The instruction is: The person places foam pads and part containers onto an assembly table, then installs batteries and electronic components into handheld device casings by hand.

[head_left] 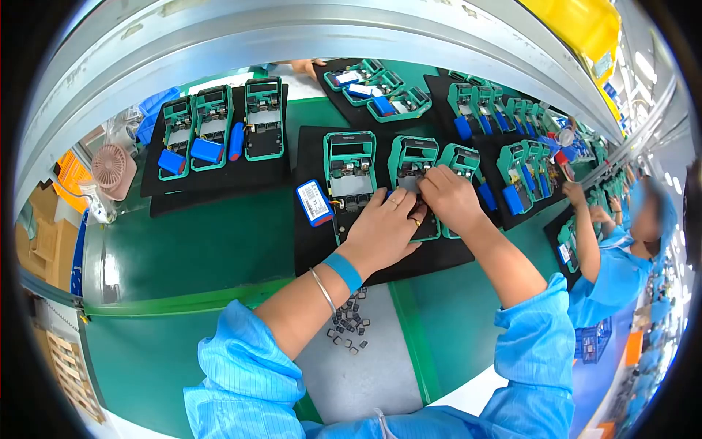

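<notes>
Bending over the middle green case on the black mat | my left hand, fingers curled, lies along it, likely steadying; my right hand bunches its fingertips there; can't tell what either grips | blue battery sits outside the left case, perhaps clearing its inside | neighbouring cases crowd both sides; dark bits lie below

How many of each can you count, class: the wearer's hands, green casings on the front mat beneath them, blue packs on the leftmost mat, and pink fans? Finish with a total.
Wearer's hands: 2
Green casings on the front mat: 3
Blue packs on the leftmost mat: 3
Pink fan: 1
Total: 9
</notes>
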A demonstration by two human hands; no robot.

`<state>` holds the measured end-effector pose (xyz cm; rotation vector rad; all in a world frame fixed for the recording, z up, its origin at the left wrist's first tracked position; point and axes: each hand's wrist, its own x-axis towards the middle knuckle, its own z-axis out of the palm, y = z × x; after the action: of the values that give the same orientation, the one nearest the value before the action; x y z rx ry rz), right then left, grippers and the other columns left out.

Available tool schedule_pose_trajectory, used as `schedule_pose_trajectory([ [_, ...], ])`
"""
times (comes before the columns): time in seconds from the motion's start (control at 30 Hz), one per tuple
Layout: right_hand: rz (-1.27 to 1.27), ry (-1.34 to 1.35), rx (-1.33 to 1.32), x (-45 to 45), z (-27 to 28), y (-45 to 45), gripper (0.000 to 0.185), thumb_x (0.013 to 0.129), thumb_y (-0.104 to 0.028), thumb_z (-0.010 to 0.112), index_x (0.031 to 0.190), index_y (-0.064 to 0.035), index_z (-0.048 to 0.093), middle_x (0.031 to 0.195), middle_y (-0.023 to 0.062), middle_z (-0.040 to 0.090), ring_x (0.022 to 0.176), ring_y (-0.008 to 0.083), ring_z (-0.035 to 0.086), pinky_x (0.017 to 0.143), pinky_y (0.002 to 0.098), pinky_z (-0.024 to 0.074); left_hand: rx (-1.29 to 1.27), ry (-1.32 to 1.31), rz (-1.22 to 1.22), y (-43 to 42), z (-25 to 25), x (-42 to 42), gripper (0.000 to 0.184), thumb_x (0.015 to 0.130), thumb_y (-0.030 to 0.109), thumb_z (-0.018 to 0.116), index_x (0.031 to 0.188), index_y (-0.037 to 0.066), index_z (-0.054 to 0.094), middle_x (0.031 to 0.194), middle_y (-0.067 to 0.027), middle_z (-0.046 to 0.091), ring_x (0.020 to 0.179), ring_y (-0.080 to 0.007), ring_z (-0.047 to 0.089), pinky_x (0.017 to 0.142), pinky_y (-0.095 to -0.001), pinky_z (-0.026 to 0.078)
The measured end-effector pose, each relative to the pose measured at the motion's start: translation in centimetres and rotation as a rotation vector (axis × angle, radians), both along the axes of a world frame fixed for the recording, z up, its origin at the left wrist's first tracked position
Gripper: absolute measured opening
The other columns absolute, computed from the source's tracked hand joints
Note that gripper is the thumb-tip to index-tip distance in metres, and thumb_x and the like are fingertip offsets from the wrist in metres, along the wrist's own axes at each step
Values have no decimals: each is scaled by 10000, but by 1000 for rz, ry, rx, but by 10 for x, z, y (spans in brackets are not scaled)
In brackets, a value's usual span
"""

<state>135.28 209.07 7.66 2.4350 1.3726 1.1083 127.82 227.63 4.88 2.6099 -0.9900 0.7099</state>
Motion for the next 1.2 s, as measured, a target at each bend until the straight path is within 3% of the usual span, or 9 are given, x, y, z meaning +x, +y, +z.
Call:
schedule_pose_trajectory([
  [0.33, -13, 32, 18, 7, 9, 2, 148, 629, -97, 663, 731, -107, 556, 785, 26, 500, 804, 181, 579, 567, 275, 524, -4, -2, -2, 0, 1, 0, 575, 754, 364, 767, 1229, 70, 627, 1121, -81, 520, 1147, -246, 478, 1005, -425, 417],
  [0.53, -259, 56, 32, 6, 8, 8, 154, 692, -113, 697, 739, -101, 551, 795, 42, 528, 830, 230, 590, 629, 339, 532, 33, 47, 16, -2, 4, -1, 576, 751, 369, 768, 1237, 94, 628, 1139, -85, 509, 1180, -253, 469, 1070, -459, 384],
  [0.6, -224, 51, 134, -2, 8, 6, 94, 737, -116, 654, 746, -107, 561, 789, 38, 550, 812, 228, 611, 596, 331, 543, 27, 22, 13, -1, 1, 0, 567, 759, 379, 758, 1237, 103, 629, 1179, -83, 513, 1201, -256, 464, 1101, -478, 353],
  [0.67, -38, 197, 466, -38, 16, 18, 95, 796, -97, 707, 805, -80, 614, 758, 81, 597, 719, 278, 603, 593, 375, 501, 26, 55, 25, -1, 0, 1, 544, 764, 380, 748, 1219, 102, 635, 1208, -86, 529, 1211, -262, 469, 1100, -480, 349],
  [0.73, 41, 415, 584, -87, 13, 24, 100, 772, -68, 724, 817, -75, 636, 728, 84, 590, 701, 287, 595, 586, 379, 482, 55, 68, 20, 1, -2, 2, 529, 766, 376, 743, 1206, 99, 642, 1201, -92, 544, 1211, -267, 478, 1089, -475, 360],
  [0.8, 222, 538, 482, -132, -5, 29, 118, 739, -81, 735, 821, -91, 651, 725, 74, 591, 711, 283, 598, 606, 378, 499, -10, -18, 21, -2, -11, 6, 538, 765, 386, 742, 1208, 94, 651, 1189, -92, 555, 1210, -266, 480, 1071, -469, 370],
  [0.9, 309, 814, 224, -190, -42, 32, 301, 673, -75, 729, 966, -105, 666, 924, 62, 639, 818, 253, 626, 708, 361, 543, -19, -30, 8, 0, -10, 4, 548, 760, 397, 752, 1211, 100, 658, 1177, -89, 556, 1208, -267, 479, 1055, -465, 379],
  [1.0, 335, 894, 149, -211, -69, 34, 365, 656, -84, 724, 1017, -91, 667, 964, 70, 636, 870, 247, 623, 743, 351, 546, -10, -31, 15, 0, -9, 3, 536, 753, 396, 767, 1200, 116, 670, 1162, -81, 557, 1203, -265, 483, 1044, -456, 388],
  [1.2, 130, 965, 122, -221, -59, 43, 150, 788, -120, 698, 913, -80, 625, 916, 62, 613, 883, 253, 615, 741, 348, 535, -9, -30, 15, -1, -9, 4, 538, 756, 398, 764, 1207, 118, 670, 1156, -80, 560, 1194, -267, 491, 1046, -454, 389],
])
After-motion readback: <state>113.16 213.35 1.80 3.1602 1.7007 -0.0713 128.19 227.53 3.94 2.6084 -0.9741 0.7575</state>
